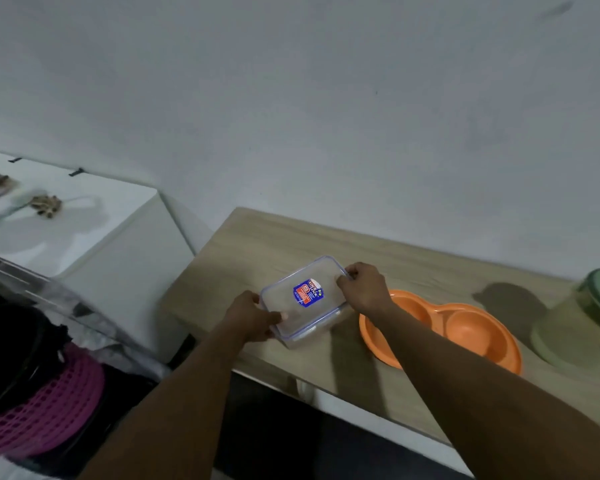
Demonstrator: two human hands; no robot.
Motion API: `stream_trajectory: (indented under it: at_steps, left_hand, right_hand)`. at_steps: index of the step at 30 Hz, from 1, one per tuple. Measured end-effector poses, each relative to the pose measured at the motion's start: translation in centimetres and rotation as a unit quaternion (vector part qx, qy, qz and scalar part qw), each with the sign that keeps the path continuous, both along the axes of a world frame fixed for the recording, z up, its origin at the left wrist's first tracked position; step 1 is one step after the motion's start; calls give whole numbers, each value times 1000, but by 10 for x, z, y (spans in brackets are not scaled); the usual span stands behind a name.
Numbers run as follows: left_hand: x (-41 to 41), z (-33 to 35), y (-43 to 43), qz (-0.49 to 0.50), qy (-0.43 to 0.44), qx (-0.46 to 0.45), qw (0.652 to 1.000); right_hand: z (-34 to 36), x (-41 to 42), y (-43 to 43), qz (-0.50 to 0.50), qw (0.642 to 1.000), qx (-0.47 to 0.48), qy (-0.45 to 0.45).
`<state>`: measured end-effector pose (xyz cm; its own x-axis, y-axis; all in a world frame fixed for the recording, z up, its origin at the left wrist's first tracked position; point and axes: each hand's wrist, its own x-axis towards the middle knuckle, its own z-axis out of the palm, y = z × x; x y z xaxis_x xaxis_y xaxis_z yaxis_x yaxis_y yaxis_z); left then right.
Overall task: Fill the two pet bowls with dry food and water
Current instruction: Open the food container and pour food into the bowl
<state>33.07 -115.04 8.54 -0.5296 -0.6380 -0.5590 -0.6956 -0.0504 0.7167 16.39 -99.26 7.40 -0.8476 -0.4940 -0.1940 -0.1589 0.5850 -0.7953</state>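
Box: a clear plastic box (303, 301) with a blue-rimmed lid, held between my two hands over the left part of the table (264, 237).
Box direction: its long axis runs from near-left to far-right; the lid faces up and tips a little toward me.
Box label: a blue and red sticker (307, 295) sits mid-lid; I can't read its print.
Box and table: I can't tell whether its base touches the wood or hangs just above it.
Left hand: my left hand (253, 318) grips the near-left short end, thumb laid on the lid, fingers curled under.
Right hand: my right hand (364, 289) pinches the far-right corner, fingers curled tight over the lid's edge.
Pet bowl: an orange double bowl (482, 337) lies on the table just right of the box, its two hollows side by side left to right; my right forearm crosses over the left hollow.
Green tub: a pale green tub (575, 327) with a darker green lid stands further right, apart from the bowl.
White surface: a white top (94, 237) lies left of the table, with some blurred small things on it.
Basket: a pink basket (45, 407) sits at near left, below.
Wall: a plain pale wall (326, 98) stands behind the table.
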Motion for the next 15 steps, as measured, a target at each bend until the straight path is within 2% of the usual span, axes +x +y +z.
stream_trajectory:
  at_steps: [4,9,13,15]
  left_hand:
    - [-2,1,-17,-85,-9,36,996]
    - [-10,0,-64,-173,-101,67,977]
    - [-27,-2,-80,-209,-71,51,974]
    - [-33,-8,-81,-226,-65,79,969]
  right_hand:
    - [-10,-9,-23,-26,999,32,-24]
    - [-16,-19,-60,-49,993,88,-56]
    - [-26,-5,-83,-55,986,153,40]
    - [-26,-1,-90,-49,974,198,96]
